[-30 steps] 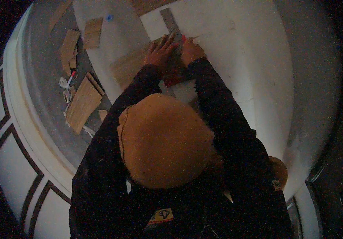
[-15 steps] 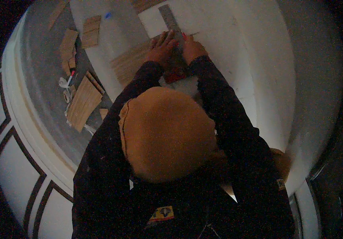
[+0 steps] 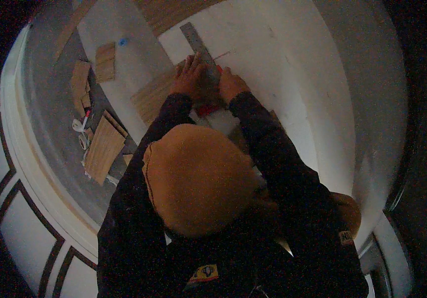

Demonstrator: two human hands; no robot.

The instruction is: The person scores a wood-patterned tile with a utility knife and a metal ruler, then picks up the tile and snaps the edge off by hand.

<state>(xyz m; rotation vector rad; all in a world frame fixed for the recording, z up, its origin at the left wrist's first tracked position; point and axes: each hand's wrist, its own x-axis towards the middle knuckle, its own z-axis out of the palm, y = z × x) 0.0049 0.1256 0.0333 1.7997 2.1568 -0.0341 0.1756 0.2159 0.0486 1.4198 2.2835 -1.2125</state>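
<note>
My left hand (image 3: 186,79) lies with fingers apart on a wood-grain plank (image 3: 149,97) and the edge of a long grey straightedge (image 3: 191,35). Just right of it, my right hand (image 3: 232,83) is closed on a red tool (image 3: 219,69), against the straightedge's right side; the tool's working end is hidden. Below both hands lies a dark red object (image 3: 207,109), too dim to name. My tan-clad knee (image 3: 198,179) fills the middle of the view, between my dark sleeves.
Several cut wood-grain pieces (image 3: 104,149), white tangled strips (image 3: 79,126) and a red-and-white slim object (image 3: 87,116) lie at left. A small blue item (image 3: 122,42) is farther back. A panelled white surface (image 3: 25,223) borders the lower left; more planking (image 3: 174,10) is at top.
The view has shifted, so the floor and hands appear lower and slightly left. My right hand has edged a little toward me along the straightedge; my left hand stays on the plank.
</note>
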